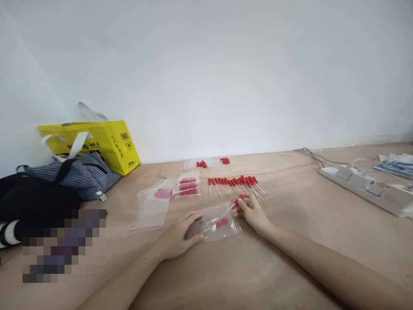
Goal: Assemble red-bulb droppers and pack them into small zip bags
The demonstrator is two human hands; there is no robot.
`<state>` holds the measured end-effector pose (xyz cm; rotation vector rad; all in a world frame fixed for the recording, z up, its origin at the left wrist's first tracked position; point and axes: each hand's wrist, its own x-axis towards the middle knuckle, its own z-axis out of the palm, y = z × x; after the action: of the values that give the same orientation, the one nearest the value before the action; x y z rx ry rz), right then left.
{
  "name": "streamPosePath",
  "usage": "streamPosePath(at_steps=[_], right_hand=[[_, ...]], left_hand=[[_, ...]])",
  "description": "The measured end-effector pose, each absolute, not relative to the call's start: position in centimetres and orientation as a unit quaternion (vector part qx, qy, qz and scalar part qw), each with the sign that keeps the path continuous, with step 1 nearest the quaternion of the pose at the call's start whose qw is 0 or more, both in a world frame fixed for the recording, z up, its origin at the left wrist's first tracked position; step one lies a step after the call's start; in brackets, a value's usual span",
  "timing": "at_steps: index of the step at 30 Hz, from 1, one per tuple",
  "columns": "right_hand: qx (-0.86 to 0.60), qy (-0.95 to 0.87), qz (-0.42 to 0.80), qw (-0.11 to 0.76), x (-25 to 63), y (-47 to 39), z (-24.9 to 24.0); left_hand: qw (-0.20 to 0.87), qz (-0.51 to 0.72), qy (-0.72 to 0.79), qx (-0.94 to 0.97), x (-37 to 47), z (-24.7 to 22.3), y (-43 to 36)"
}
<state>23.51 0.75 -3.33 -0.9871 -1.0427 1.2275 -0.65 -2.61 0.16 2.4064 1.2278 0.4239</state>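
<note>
Left hand (180, 237) pins clear bag (219, 224) holding red-capped droppers (222, 222)

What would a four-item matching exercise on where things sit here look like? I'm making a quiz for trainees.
Things:
1. yellow bag
2. power strip
3. clear pouch
4. row of red-capped droppers

Places:
A. far right of the table
B. under the left hand's grip
C. far left, against the wall
D. just beyond the right hand

Pairs: 1-C, 2-A, 3-B, 4-D
</note>
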Motion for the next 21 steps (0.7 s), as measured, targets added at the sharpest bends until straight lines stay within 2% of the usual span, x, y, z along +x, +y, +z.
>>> streamPosePath(at_steps=[6, 10, 14, 16, 21], right_hand=[[-0.426, -0.592, 0.522, 0.442, 23.3, 0.3, -3.6], [-0.369, -0.738, 0.438, 0.357, 23.9, 0.0, -2.3], [-0.435, -0.794, 0.373, 0.203, 25.4, 1.3, 0.3], [-0.505, -0.784, 0.297, 0.205, 25.5, 2.9, 1.6], [-0.594, -0.742, 0.201, 0.235, 21.3, 7.5, 2.6]], left_hand=[[0.212, 0.153, 0.428, 0.865, -0.4, 0.5, -2.7], [0.215, 0.154, 0.43, 0.863, -0.4, 0.5, -2.8], [0.209, 0.148, 0.437, 0.862, -0.4, 0.5, -2.7], [0.206, 0.144, 0.439, 0.863, -0.3, 0.6, -2.6], [0.211, 0.143, 0.438, 0.862, -0.2, 0.7, -2.6]])
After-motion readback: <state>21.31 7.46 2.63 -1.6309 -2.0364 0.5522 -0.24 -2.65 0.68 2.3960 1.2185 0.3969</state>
